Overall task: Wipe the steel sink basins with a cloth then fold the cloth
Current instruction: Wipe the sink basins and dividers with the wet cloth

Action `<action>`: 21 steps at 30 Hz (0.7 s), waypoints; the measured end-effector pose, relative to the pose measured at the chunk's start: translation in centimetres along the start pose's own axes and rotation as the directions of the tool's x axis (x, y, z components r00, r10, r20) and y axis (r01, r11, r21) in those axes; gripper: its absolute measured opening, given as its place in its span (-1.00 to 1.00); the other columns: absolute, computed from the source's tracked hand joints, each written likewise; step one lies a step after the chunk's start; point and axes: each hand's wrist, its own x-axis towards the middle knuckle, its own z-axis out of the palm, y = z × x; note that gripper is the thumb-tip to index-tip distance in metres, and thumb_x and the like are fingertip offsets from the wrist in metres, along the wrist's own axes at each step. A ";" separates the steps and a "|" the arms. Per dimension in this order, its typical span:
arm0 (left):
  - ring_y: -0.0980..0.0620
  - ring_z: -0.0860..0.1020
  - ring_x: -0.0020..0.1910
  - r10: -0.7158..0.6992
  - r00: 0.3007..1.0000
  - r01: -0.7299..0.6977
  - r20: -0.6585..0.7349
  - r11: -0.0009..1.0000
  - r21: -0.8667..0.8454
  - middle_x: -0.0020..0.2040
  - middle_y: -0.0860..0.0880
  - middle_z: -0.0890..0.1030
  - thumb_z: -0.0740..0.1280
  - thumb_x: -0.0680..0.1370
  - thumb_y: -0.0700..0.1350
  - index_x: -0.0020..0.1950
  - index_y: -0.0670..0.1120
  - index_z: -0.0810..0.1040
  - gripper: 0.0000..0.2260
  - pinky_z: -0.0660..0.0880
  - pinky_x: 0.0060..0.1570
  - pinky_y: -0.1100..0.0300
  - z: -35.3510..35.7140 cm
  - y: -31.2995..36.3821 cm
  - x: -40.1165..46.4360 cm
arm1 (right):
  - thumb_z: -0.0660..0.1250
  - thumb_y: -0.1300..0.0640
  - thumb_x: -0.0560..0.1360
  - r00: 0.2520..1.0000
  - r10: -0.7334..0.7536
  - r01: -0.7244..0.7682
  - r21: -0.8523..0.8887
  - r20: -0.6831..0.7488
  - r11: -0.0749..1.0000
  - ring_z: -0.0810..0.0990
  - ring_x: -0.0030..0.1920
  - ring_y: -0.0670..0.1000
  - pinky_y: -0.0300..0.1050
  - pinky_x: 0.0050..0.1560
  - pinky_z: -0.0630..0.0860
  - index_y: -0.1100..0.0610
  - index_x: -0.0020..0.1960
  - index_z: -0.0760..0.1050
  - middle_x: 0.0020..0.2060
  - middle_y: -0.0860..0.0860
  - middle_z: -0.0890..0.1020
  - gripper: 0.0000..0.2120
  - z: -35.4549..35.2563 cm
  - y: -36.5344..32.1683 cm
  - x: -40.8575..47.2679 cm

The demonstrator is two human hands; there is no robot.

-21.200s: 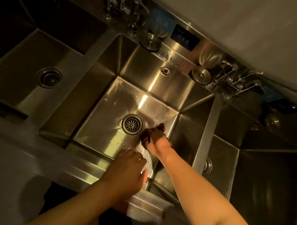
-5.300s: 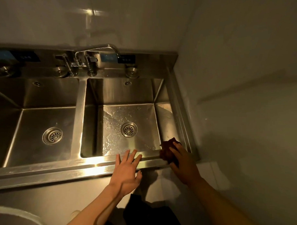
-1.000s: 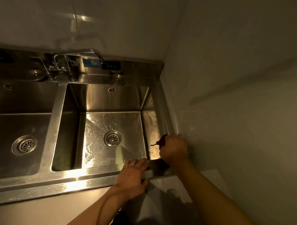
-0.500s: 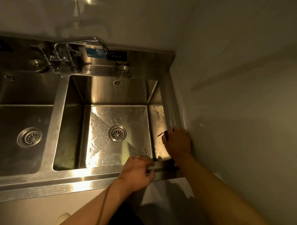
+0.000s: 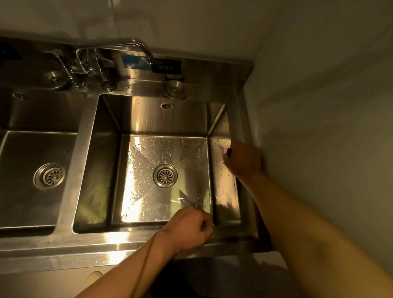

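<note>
The right hand (image 5: 243, 159) rests on the right rim (image 5: 247, 128) of the right-hand steel basin (image 5: 166, 145), close against the side wall (image 5: 325, 131). Its fingers are curled downward over the rim. Only a small dark sliver at the thumb side suggests the cloth (image 5: 229, 152); the rest is hidden under the palm, so the grip on it is judged, not plainly seen.

The left hand (image 5: 188, 228) sits on the front rim (image 5: 121, 237) of the same basin, near its front right corner. Its fingers are curled over the inner edge and appear to hold nothing.

The governing relation: the rim strip under the right hand runs front to back, from the front right corner toward the backsplash (image 5: 205, 69). The unwiped run lies farther along this axis, away from the person. The right hand is the nearer hand to that strip, and it has the cloth. The left hand is well apart, placed as a brace.

Water droplets remain on the basin floor around the drain (image 5: 165, 176). The middle basin (image 5: 32, 156) lies to the left. Folding is not yet begun.
</note>
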 end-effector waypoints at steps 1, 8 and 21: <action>-0.01 0.60 -0.17 -0.001 1.000 0.001 0.010 1.000 -0.005 -0.16 -0.01 0.68 0.17 0.55 0.12 -0.07 -0.02 0.63 -0.69 0.36 -0.20 0.16 -0.2 0.0 0.1 | 0.34 -0.15 0.55 1.000 -0.001 0.001 0.007 -0.008 1.000 0.58 -0.27 0.00 -0.09 -0.24 0.55 0.01 -0.17 0.51 -0.31 -0.06 0.53 -0.74 -0.1 -0.2 1.0; -0.05 0.61 -0.13 -0.003 1.000 0.004 0.030 1.000 -0.022 -0.11 -0.01 0.69 0.18 0.59 0.10 0.00 0.00 0.62 -0.73 0.41 -0.19 0.14 -0.6 -0.2 0.9 | 0.21 -0.06 0.56 0.982 -0.046 0.057 0.054 -0.182 0.997 0.43 -0.38 0.00 -0.16 -0.33 0.30 0.04 -0.30 0.40 -0.38 0.00 0.46 -0.70 -0.4 -0.9 6.2; 0.01 0.52 0.24 -0.047 0.999 0.047 -0.007 0.999 0.018 0.26 0.05 0.65 0.17 0.64 0.06 0.37 0.08 0.56 -0.65 0.43 0.17 0.17 1.0 -1.9 -3.3 | 0.20 -0.09 0.61 0.969 -0.055 0.060 0.012 -0.241 0.998 0.50 0.26 0.20 0.09 0.24 0.44 0.13 0.31 0.58 0.26 0.10 0.60 -0.58 0.5 -0.3 3.6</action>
